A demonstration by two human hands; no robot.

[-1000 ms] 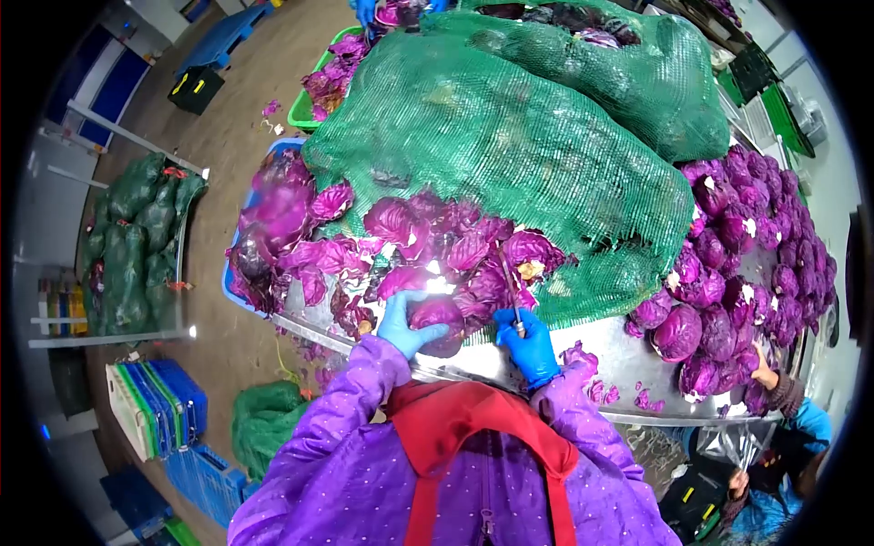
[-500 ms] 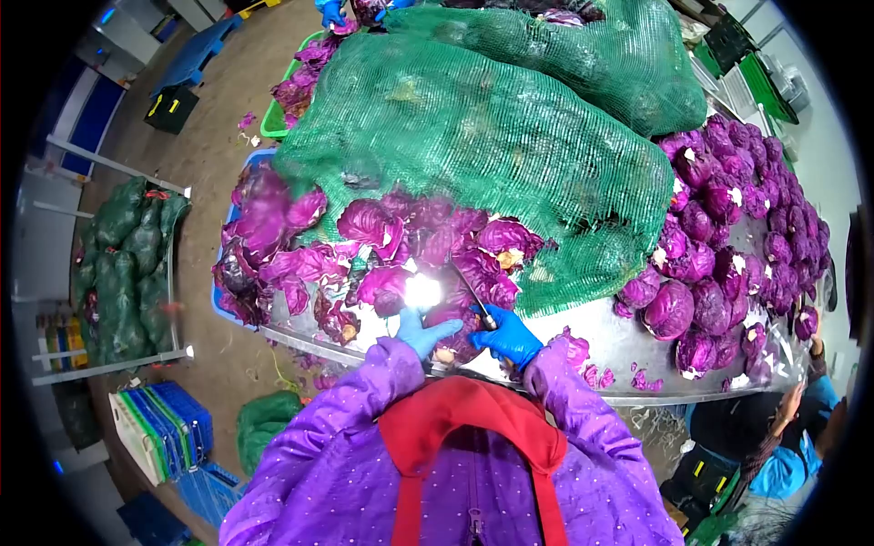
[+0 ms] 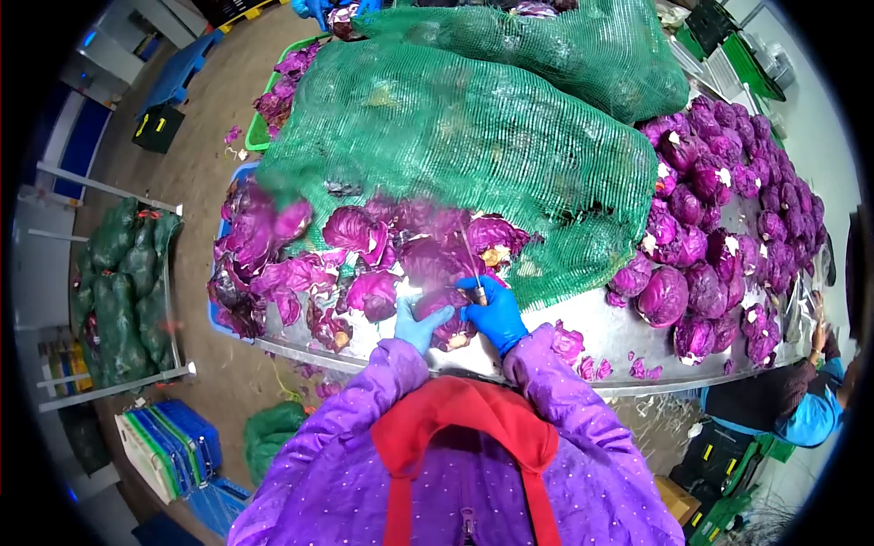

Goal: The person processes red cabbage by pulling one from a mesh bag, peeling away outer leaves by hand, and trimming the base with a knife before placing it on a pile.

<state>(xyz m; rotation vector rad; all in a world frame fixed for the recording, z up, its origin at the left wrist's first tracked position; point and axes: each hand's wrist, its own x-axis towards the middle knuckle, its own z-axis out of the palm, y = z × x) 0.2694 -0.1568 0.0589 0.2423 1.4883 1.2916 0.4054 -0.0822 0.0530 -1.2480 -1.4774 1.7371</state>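
Observation:
My left hand [image 3: 419, 320], in a pale blue glove, is wrapped round the left side of a red cabbage [image 3: 446, 314] at the table's front edge. In my right hand [image 3: 492, 311], gloved in brighter blue, is a knife [image 3: 475, 273], its blade pointing up and away from me. The right fingers also touch the cabbage's right side. Loose purple leaves [image 3: 357, 232] lie just beyond both hands, against a large green mesh sack [image 3: 473, 136].
Many trimmed cabbages [image 3: 706, 291] are piled on the metal table [image 3: 583, 314] at right. A blue crate [image 3: 218, 314] of leaves stands at left. A co-worker's blue gloves [image 3: 314, 9] show at the top, another person's sleeve [image 3: 810, 405] at lower right.
My right hand has moved up and left with the knife, whose blade now stands more upright. The view has shifted slightly. The person at right has moved closer to the table.

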